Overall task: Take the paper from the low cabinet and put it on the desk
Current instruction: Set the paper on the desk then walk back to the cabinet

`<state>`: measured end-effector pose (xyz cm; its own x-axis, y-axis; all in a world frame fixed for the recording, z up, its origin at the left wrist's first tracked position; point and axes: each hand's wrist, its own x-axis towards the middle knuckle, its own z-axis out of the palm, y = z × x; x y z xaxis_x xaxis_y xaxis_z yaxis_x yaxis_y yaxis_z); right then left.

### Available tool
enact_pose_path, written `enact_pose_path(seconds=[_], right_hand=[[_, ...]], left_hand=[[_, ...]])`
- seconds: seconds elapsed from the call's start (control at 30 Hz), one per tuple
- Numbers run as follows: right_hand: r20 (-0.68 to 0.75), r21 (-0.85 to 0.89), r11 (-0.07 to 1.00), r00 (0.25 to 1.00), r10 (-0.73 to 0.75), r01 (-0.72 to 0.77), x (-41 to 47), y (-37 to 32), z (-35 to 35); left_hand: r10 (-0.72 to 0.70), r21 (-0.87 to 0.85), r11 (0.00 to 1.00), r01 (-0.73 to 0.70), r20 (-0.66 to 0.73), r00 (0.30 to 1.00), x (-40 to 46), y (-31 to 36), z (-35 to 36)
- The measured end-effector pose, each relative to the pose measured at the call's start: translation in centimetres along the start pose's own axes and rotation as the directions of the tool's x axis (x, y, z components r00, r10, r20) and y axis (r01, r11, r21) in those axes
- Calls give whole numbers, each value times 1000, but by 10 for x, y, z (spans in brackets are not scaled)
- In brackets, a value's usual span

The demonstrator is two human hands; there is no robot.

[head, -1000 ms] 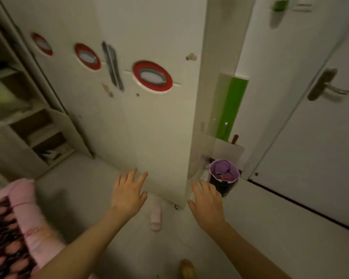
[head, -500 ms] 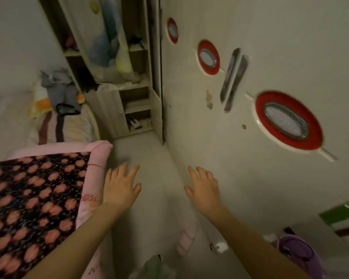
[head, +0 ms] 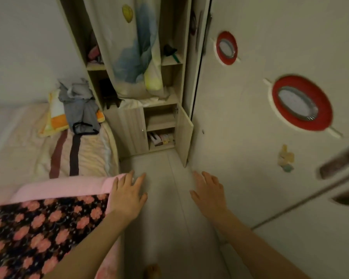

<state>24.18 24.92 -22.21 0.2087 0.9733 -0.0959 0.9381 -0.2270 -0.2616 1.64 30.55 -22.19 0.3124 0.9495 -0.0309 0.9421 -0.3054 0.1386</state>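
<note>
Presently, step: low cabinet [head: 149,127], frame centre, is approached, door open.
Hands: left hand [head: 127,195], right hand [head: 209,193] spread, empty.
Next: paper inside must be reached.

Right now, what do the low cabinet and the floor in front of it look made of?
Low cabinet: looks like pale wood-grain laminate board, matte; vertical grain streaks show on the shut door. Floor: probably light glazed tile, going by the thin straight joint lines and faint sheen; vinyl can't be ruled out.
</note>
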Motion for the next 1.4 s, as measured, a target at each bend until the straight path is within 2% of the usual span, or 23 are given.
enact_pose_path(seconds=[0.1, 0.23, 0.53, 0.7, 0.87, 1.13, 1.3, 1.4], right_hand=[[-10, 15, 1000, 1000, 15, -15, 55, -16, -3], [-26, 53, 998, 999, 38, -36, 129, -28, -7], [87, 74, 995, 995, 58, -64, 349, -20, 5], [155, -4, 998, 986, 65, -65, 460, -8, 12], [224, -44, 991, 965, 134, -127, 549, 8, 41], [270, -140, 950, 912, 309, -280, 632, 48, 115], [271, -104, 909, 868, 416, -403, 662, 70, 155], [265, -23, 897, 863, 431, -441, 666, 74, 173]], left_hand=[[-10, 18, 1000, 9, 63, 998, 55, -23, -5], [28, -45, 999, -24, 99, 995, 122, -36, -5], [-57, -47, 997, 64, 143, 988, 324, -69, 15], [-111, -10, 993, 117, 235, 965, 427, -84, 29], [-81, -12, 996, 87, 272, 959, 514, -102, 60], [-84, 54, 996, 70, 335, 939, 637, -138, 138], [-58, 69, 997, 37, 330, 942, 684, -161, 182], [-58, 80, 996, 35, 320, 946, 698, -173, 202]])
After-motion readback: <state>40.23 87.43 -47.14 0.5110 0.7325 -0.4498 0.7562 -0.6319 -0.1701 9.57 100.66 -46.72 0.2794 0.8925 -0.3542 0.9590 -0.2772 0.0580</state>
